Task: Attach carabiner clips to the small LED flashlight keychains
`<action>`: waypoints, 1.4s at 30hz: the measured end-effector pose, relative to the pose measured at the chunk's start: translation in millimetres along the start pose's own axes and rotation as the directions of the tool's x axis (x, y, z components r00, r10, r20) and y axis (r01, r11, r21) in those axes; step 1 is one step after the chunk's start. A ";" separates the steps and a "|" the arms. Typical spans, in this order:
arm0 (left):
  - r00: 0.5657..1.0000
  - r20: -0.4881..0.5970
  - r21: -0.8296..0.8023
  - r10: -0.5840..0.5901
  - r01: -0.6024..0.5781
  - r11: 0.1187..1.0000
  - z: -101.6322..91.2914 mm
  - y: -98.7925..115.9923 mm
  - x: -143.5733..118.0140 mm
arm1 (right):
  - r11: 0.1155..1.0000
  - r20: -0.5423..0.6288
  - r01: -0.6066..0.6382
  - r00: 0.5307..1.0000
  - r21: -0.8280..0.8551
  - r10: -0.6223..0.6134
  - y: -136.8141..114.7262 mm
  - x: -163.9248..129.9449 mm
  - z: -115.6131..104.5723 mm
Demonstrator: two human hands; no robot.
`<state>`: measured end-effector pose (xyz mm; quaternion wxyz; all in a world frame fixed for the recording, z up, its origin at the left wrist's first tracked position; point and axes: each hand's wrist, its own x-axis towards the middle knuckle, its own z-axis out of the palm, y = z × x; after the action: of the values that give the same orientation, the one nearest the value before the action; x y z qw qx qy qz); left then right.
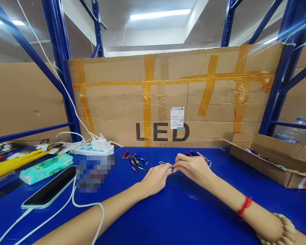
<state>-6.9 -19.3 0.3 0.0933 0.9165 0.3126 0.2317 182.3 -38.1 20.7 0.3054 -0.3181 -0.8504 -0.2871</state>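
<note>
l hand [155,178] & r hand [192,168] pinch silvery item [170,169]; clips [133,164] nearby, cable [101,217] across l forearm [122,200], open box [267,169] r; blue tabletop [193,217], cardboard [112,105] behind.

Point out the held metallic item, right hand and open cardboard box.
Held metallic item [170,169]: head view, exposed middle.
Right hand [194,169]: head view, back of hand.
Open cardboard box [260,166]: head view, outer side wall.
</note>
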 end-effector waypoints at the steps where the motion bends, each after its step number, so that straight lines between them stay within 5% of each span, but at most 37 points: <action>1: 1.000 -0.001 0.000 0.001 -0.001 1.000 0.5 -0.5 0.0 | 0.998 0.019 -0.050 0.999 0.034 0.050 0.5 -0.5 0.8; 10: 1.000 0.008 -0.012 -0.026 0.026 1.000 4.1 -0.5 1.4 | 0.857 0.333 -0.490 0.844 0.158 0.420 -4.1 5.5 -4.1; 15: 1.000 0.016 -0.002 0.006 -0.006 1.000 3.8 -0.5 1.5 | 0.790 0.439 -0.592 0.759 0.159 0.481 -4.5 11.2 -8.3; 24: 0.999 0.001 -0.010 0.033 -0.033 0.999 3.6 -1.7 2.0 | 0.626 0.508 -0.711 0.687 0.320 0.520 0.3 2.4 1.5; 42: 0.999 -0.041 -0.127 0.006 -0.011 0.992 1.4 4.7 1.0 | 0.592 0.433 -0.691 0.723 0.416 0.539 7.0 2.8 4.3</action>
<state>-3.1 -22.5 0.9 0.1442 0.9051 0.2950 0.2700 184.1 -29.7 22.0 0.3490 -0.5270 -0.7623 0.1394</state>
